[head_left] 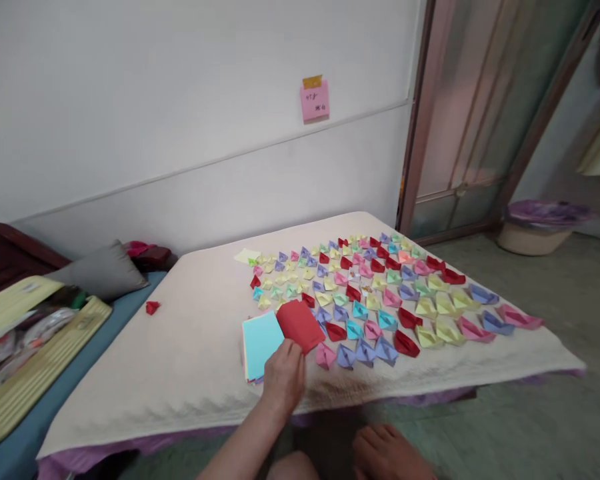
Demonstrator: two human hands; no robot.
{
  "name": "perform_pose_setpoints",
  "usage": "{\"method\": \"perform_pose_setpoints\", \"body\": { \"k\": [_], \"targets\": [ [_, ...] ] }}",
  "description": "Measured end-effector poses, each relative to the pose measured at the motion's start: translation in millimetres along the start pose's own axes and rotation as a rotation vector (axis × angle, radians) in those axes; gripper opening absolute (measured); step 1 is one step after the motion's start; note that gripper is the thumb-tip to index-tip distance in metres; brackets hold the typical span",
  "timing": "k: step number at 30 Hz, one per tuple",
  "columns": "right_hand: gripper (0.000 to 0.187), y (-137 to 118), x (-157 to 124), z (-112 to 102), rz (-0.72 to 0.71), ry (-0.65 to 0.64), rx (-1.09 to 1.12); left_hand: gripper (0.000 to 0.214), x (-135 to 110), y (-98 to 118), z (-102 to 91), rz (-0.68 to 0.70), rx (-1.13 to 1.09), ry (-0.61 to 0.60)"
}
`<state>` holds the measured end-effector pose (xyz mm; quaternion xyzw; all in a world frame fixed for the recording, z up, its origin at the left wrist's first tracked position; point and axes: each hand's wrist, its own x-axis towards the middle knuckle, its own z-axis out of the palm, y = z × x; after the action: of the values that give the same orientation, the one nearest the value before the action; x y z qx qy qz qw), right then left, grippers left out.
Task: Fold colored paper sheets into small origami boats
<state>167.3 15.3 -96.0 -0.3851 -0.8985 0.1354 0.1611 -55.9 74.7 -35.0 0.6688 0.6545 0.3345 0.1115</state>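
My left hand (pixel 284 373) pinches the lower edge of a red paper sheet (pixel 301 325). The sheet is tilted, and it overlaps the right side of a paper stack (pixel 261 343) topped by a light blue sheet. Further right, many small folded paper boats (pixel 373 300) in red, yellow, blue, pink and green stand in rows on the cream cover (pixel 190 353). Below the bed's front edge, my right hand (pixel 387 453) is low, its fingers curled in; no object shows in it.
A crumpled red paper piece (pixel 153 307) lies alone on the left. A pale yellow sheet (pixel 247 255) lies behind the boats. At far left are a grey pillow (pixel 107 270) and packages. A pink note (pixel 315 101) hangs on the wall; a lined bin (pixel 535 233) stands right.
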Motion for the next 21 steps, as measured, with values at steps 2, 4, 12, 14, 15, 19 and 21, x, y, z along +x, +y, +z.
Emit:
{"method": "perform_pose_setpoints", "body": {
  "k": [2,4,12,14,15,19,21],
  "targets": [
    [0.013,-2.4,-0.4,-4.9,0.027,-0.017,0.000,0.017,-2.1,4.1,15.7,0.065,0.036,0.021],
    [0.010,-1.6,-0.8,-7.7,0.046,-0.032,0.004,0.016,1.9,4.0,28.4,0.107,0.053,0.040],
    [0.009,-3.2,2.5,-24.4,0.124,-0.078,0.007,0.013,20.9,7.6,37.9,-0.002,-0.067,0.225],
    [0.010,-6.3,3.7,-29.6,0.144,-0.088,0.011,0.012,25.2,8.7,30.1,-0.103,-0.145,0.317],
    [0.010,-7.8,4.2,-31.6,0.153,-0.085,0.013,0.012,27.8,8.5,25.0,-0.162,-0.191,0.368],
    [0.012,-11.6,5.3,-35.3,0.188,-0.031,0.001,0.017,34.9,6.4,-1.3,-0.398,-0.449,0.549],
    [0.014,-12.1,5.4,-36.2,0.196,0.000,-0.015,0.019,30.6,8.8,-17.1,-0.470,-0.618,0.595]
  ]
}}
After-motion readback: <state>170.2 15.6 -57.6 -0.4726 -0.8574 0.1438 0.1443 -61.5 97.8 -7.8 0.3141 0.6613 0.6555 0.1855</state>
